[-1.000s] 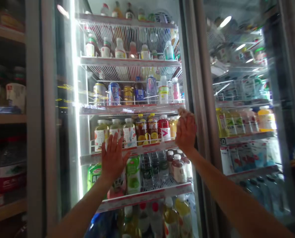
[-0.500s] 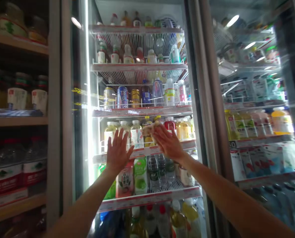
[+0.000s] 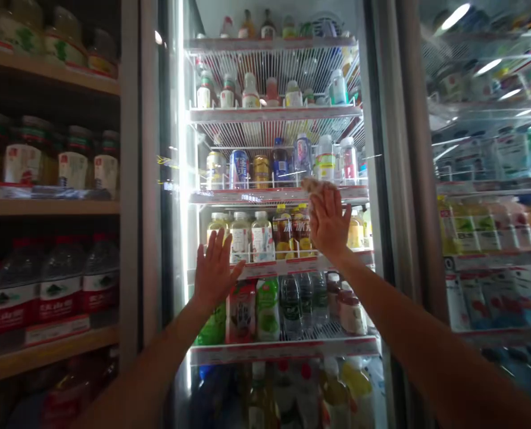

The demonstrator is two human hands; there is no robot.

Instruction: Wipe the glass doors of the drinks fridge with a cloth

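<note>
My left hand (image 3: 216, 271) lies open and flat on the glass door (image 3: 265, 77) of a lit drinks fridge, fingers spread and pointing up, in front of the shelf of juice bottles (image 3: 262, 235). My right hand (image 3: 328, 223) is higher and to the right on the same glass. It presses a small pale cloth (image 3: 314, 185) against the pane under its fingertips, at the level of the shelf edge below the cans (image 3: 239, 168). Both forearms reach up from the bottom of the view.
Wooden shelves on the left carry jars (image 3: 69, 161) and large water bottles (image 3: 46, 280). A second glass-door fridge (image 3: 493, 226) full of drinks stands at the right, past the dark door frame (image 3: 386, 179). More bottles (image 3: 292, 304) fill the lower shelves behind the glass.
My right hand with the cloth swept left across the glass from the right frame, then back up and to the right. My left hand stayed flat on the pane. The view shifted left.
</note>
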